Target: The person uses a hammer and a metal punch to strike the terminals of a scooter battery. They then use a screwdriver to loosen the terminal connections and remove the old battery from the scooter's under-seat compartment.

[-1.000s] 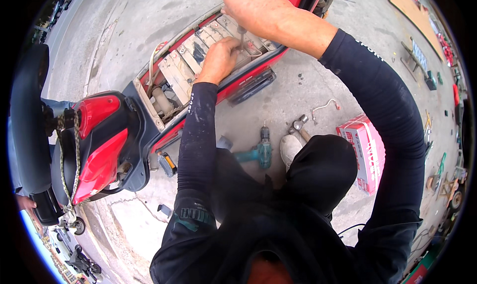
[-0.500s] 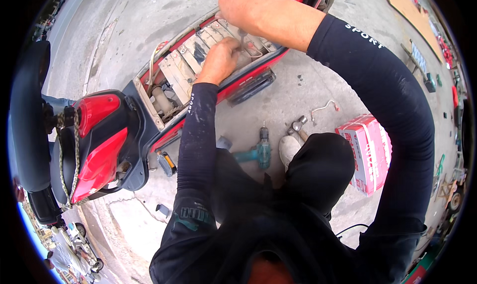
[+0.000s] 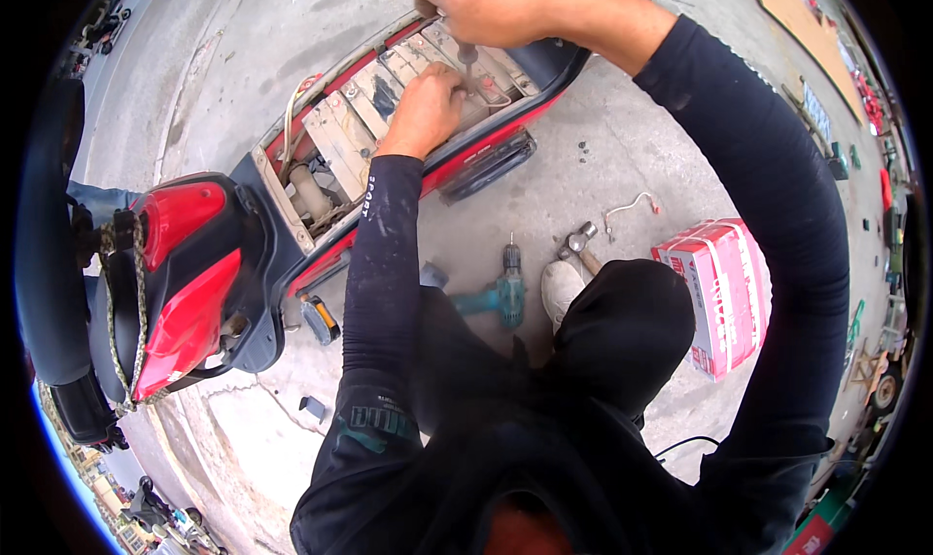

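Observation:
My right hand (image 3: 466, 6) is closed over an upright tool (image 3: 469, 54) with a narrow shaft, at the top of the scooter's open battery compartment (image 3: 330, 142). My left hand (image 3: 428, 108) is closed beside the lower end of that shaft, near a small red terminal (image 3: 489, 84) and wire; its fingertips are hidden, so what it grips is unclear. Pale battery blocks with bolts lie inside the red-and-black scooter (image 3: 185, 215). Loose cables run along the compartment's left part, beside a grey cylindrical part (image 3: 311, 190).
On the concrete lie a teal drill (image 3: 507, 302), a hammer (image 3: 581, 242), a short wire lead (image 3: 637, 202), a red-and-white box (image 3: 709, 293) and a black-and-yellow tool (image 3: 321, 317). Someone's jeans-clad leg (image 3: 102, 195) shows behind the seat. A cardboard sheet (image 3: 807, 40) lies upper right.
My right hand has shifted slightly up and left, still closed over the tool. My left hand stays low by the shaft. The whole view has moved a little.

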The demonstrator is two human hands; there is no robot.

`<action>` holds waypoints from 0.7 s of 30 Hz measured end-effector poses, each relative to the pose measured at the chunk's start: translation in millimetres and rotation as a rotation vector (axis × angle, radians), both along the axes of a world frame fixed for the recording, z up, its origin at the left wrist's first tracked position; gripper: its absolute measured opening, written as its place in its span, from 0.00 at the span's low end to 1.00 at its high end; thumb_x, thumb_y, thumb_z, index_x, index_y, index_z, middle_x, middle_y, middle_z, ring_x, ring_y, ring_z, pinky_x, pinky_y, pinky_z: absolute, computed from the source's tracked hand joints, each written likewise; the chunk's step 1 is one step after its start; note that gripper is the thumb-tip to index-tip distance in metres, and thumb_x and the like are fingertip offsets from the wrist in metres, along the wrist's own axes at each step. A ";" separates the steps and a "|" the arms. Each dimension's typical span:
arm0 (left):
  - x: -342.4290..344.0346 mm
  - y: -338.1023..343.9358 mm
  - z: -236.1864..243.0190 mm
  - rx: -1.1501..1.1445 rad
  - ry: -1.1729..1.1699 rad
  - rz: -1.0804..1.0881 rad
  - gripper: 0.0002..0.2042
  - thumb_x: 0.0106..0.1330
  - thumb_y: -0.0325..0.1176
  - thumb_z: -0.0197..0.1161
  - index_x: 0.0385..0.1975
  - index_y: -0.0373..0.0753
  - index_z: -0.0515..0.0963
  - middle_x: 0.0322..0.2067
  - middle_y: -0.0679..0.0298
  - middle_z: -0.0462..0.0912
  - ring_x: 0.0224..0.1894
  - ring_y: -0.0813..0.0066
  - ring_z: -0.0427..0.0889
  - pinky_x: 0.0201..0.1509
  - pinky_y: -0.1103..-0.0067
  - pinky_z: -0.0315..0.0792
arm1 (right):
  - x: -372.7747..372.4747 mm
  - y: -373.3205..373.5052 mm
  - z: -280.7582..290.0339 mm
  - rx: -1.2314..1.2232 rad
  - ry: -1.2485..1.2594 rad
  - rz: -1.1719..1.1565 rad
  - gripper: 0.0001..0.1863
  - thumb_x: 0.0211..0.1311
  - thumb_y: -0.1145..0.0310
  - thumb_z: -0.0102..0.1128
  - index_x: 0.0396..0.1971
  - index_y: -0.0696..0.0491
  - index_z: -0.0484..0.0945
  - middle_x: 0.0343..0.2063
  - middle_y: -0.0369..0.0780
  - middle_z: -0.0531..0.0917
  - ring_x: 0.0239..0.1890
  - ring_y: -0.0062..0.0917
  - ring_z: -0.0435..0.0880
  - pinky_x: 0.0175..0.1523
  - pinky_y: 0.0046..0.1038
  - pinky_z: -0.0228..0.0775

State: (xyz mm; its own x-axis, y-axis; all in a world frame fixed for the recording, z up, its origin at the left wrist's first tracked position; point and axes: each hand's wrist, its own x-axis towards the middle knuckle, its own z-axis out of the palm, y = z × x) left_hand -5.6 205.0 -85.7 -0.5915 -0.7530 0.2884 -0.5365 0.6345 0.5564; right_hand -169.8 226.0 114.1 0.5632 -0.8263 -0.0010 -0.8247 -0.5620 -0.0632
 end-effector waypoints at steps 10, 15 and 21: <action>-8.4 0.2 4.1 -0.008 0.036 0.000 0.07 0.63 0.25 0.64 0.38 0.32 0.84 0.42 0.49 0.83 0.48 0.46 0.82 0.54 0.61 0.75 | -3.5 -30.1 -19.8 -0.085 -0.043 0.023 0.11 0.52 0.69 0.65 0.32 0.59 0.88 0.33 0.55 0.88 0.39 0.47 0.90 0.43 0.44 0.81; -4.9 -3.2 -5.3 -0.015 0.035 0.006 0.07 0.63 0.26 0.63 0.38 0.34 0.84 0.43 0.50 0.82 0.48 0.45 0.81 0.54 0.60 0.75 | 15.5 -39.7 -12.0 -0.010 0.257 -0.008 0.11 0.52 0.69 0.65 0.33 0.57 0.89 0.34 0.55 0.88 0.40 0.47 0.89 0.45 0.43 0.81; -12.0 -2.0 -2.1 -0.030 0.040 0.002 0.06 0.63 0.27 0.63 0.37 0.34 0.84 0.42 0.50 0.81 0.48 0.45 0.82 0.55 0.59 0.75 | 2.7 -48.6 -13.0 -0.063 0.094 0.060 0.10 0.52 0.68 0.66 0.32 0.57 0.89 0.33 0.53 0.88 0.42 0.48 0.89 0.46 0.42 0.81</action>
